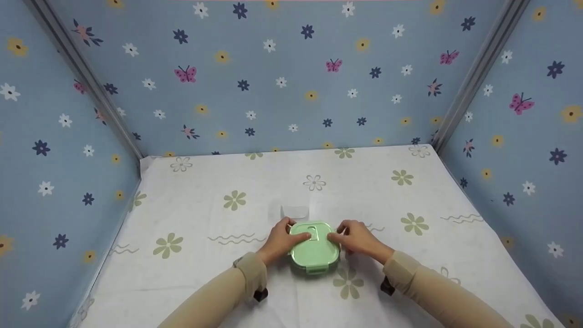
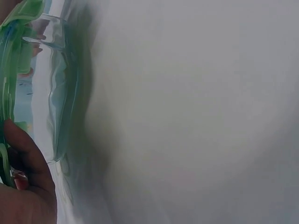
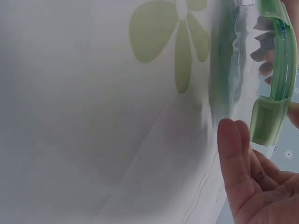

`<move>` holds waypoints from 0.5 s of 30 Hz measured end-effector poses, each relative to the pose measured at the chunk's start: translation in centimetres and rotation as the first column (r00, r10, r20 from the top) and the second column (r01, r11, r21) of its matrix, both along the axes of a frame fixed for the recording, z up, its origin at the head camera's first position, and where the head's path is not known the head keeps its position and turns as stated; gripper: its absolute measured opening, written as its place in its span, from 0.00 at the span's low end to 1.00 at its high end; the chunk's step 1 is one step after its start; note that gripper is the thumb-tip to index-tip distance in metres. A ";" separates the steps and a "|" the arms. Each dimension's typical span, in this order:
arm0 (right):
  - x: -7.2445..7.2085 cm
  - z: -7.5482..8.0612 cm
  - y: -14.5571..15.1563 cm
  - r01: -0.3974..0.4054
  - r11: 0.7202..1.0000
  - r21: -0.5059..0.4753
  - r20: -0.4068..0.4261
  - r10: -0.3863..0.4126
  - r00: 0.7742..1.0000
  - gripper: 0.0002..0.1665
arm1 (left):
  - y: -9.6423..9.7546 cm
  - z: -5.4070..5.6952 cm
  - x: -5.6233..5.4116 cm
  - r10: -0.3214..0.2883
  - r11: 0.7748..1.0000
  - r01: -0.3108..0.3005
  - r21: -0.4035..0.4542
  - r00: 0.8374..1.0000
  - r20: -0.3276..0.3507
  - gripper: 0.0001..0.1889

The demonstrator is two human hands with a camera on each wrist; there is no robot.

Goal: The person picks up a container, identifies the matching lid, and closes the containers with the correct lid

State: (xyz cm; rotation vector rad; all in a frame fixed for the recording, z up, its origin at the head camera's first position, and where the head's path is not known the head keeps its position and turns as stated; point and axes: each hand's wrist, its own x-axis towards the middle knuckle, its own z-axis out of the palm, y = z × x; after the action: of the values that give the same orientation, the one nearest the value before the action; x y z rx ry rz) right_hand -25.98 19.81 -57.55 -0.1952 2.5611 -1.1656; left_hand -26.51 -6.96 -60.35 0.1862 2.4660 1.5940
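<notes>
A glass food container (image 1: 315,246) with a light green clip-on lid sits on the cloth in front of me. Its clear wall (image 2: 63,93) shows in the left wrist view. My left hand (image 1: 283,238) grips the container's left side, thumb on top of the lid and fingers at the far left edge. On the opposite side, my right hand (image 1: 357,238) has its thumb on the lid's right part. In the right wrist view, its fingertips (image 3: 230,133) are close beside the glass wall and a green side clip (image 3: 268,121). Another clip (image 1: 317,269) is at the near edge.
Just behind the container lies a small translucent, whitish rectangular piece (image 1: 294,212). A white flower-print cloth (image 1: 182,200) covers the table. Blue flowered panels (image 1: 282,59) enclose the back and both sides, with grey metal posts (image 1: 478,68) at the corners.
</notes>
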 end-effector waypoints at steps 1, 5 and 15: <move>-0.1 0.0 -0.1 0.011 1.000 0.000 -0.005 -0.011 1.000 0.28 | 0.0 0.0 0.0 0.001 1.000 -0.001 -0.001 1.000 0.001 0.25; -0.7 -0.1 -0.5 0.039 0.999 -0.020 -0.041 -0.040 0.998 0.30 | -0.2 0.1 0.1 0.003 1.000 -0.003 -0.003 1.000 0.003 0.24; -1.5 -0.2 -1.7 0.100 0.994 -0.034 -0.085 -0.102 0.991 0.27 | -1.0 0.5 0.0 -0.011 1.000 0.011 -0.013 1.000 0.016 0.26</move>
State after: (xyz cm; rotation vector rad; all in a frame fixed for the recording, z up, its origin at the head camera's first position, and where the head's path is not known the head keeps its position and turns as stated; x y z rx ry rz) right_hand -27.52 18.08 -57.73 -0.1263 2.6575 -1.2586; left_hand -26.51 -7.94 -59.90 0.1837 2.4587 1.5688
